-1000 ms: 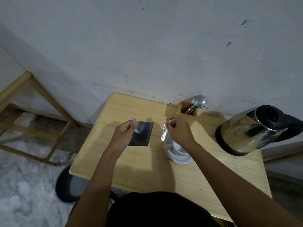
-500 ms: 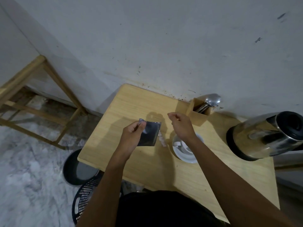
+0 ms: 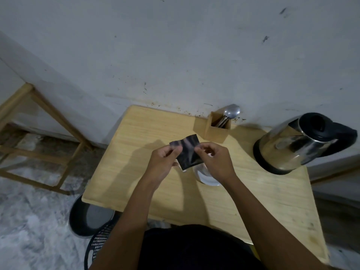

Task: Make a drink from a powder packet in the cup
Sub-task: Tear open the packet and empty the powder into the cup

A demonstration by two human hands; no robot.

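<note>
A dark, shiny powder packet (image 3: 186, 152) is held above the wooden table (image 3: 136, 164), slightly crumpled. My left hand (image 3: 162, 162) pinches its left side. My right hand (image 3: 214, 162) pinches its right side, fingers curled. Under my right hand stands the white cup (image 3: 204, 175), mostly hidden; only its near rim and part of the inside show. A small pale scrap lies on the table just below the packet's lower corner.
A steel kettle (image 3: 298, 145) with a black lid stands at the right of the table. A wooden holder (image 3: 212, 127) with spoons (image 3: 230, 112) sits against the wall. On the floor at left are a dark bin (image 3: 87, 217) and a black mesh basket (image 3: 99, 242).
My right hand let a torn strip drop and came back to the packet, now gripping its right side. The packet moved right, above the cup's edge. The head camera shifted.
</note>
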